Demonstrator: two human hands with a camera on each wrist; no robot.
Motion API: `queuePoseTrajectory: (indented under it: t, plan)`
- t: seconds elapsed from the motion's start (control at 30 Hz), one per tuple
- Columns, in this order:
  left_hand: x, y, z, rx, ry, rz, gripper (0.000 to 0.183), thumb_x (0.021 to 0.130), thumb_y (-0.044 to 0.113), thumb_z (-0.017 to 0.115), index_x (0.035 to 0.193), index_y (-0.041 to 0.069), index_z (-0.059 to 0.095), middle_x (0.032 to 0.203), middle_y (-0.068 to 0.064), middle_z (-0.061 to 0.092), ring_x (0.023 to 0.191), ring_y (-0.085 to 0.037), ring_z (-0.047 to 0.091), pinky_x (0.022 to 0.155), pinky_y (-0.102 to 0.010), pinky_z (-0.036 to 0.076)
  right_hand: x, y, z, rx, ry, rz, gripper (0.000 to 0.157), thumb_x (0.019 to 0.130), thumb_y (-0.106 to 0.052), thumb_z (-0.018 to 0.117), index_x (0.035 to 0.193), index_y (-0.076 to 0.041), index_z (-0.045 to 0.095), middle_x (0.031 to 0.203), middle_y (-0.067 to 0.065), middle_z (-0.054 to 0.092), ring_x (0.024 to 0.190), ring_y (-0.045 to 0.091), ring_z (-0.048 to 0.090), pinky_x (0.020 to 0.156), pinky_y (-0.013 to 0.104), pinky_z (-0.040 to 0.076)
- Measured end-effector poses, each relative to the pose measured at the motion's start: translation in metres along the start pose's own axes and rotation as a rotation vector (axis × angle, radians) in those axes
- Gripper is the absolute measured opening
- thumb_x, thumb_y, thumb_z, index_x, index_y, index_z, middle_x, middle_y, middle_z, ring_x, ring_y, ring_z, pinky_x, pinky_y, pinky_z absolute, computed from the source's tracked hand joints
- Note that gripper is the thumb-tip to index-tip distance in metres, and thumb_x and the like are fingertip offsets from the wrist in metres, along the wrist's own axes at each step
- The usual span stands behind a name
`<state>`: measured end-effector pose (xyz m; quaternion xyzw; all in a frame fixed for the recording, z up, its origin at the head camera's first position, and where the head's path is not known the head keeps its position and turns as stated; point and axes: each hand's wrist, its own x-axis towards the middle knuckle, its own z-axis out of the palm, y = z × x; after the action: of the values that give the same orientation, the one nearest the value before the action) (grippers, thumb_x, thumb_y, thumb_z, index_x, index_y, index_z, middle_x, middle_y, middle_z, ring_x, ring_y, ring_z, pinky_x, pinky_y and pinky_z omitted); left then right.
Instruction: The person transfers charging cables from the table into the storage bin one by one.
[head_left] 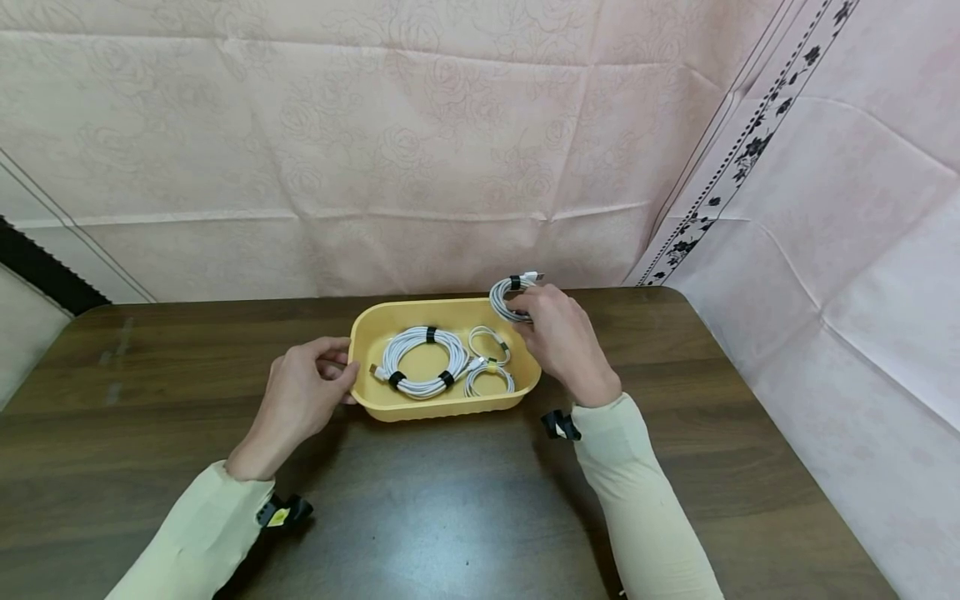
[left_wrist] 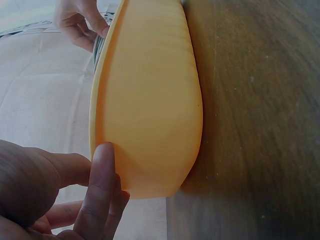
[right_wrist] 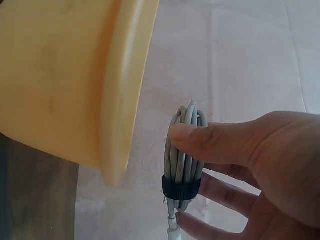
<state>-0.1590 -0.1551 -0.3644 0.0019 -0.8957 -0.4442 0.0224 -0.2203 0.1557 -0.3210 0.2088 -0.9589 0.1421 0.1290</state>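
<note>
A yellow plastic basket (head_left: 442,410) sits on the table near its far edge. My left hand (head_left: 302,390) grips the basket's left end, thumb and fingers at the rim, as the left wrist view shows along the yellow wall (left_wrist: 150,100). Above the right back corner, my right hand (head_left: 561,337) pinches a coiled white cable (right_wrist: 185,150) between thumb and fingers; a black strap (right_wrist: 182,189) binds it. Inside the basket lie a large white cable coil (head_left: 397,343) with black straps and two smaller coils, one upper (head_left: 474,335) and one lower (head_left: 510,382).
The brown wooden table (head_left: 420,517) extends around the basket on all sides. Pale floral cloth (head_left: 420,150) hangs behind it, and more cloth (head_left: 847,275) with a black flower border covers the right side.
</note>
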Motion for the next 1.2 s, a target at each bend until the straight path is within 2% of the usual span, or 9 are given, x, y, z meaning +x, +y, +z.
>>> queuePoseTrajectory:
  t: [0.33,0.83,1.2]
  plan:
    - [0.000,0.000,0.000,0.003,-0.005,-0.007,0.041,0.098,0.010,0.066,0.136,-0.004,0.059,0.111,-0.021,0.067,0.080,-0.018,0.070,0.062,-0.028,0.063,0.000,-0.004,0.004,-0.013,0.003,-0.049,0.025,0.089,-0.006,0.077,0.114,-0.010,0.077,0.112,0.005,0.074,0.109,0.026,0.067,0.093,0.044,0.057]
    - [0.000,0.000,0.000,0.008,0.000,-0.003,0.041,0.098,0.009,0.066,0.135,-0.004,0.060,0.110,-0.021,0.067,0.080,-0.019,0.070,0.061,-0.026,0.062,0.000,-0.014,0.010,-0.025,0.023,-0.116,0.017,0.088,-0.005,0.078,0.102,-0.014,0.077,0.097,0.002,0.071,0.090,0.024,0.065,0.077,0.040,0.056]
    - [0.001,0.000,0.001,0.011,0.000,-0.012,0.041,0.098,0.010,0.066,0.136,-0.004,0.059,0.111,-0.021,0.067,0.080,-0.019,0.070,0.059,-0.023,0.061,0.000,-0.019,0.016,-0.015,0.025,-0.137,0.023,0.088,-0.001,0.077,0.107,-0.013,0.078,0.104,0.000,0.074,0.095,0.022,0.066,0.084,0.039,0.057]
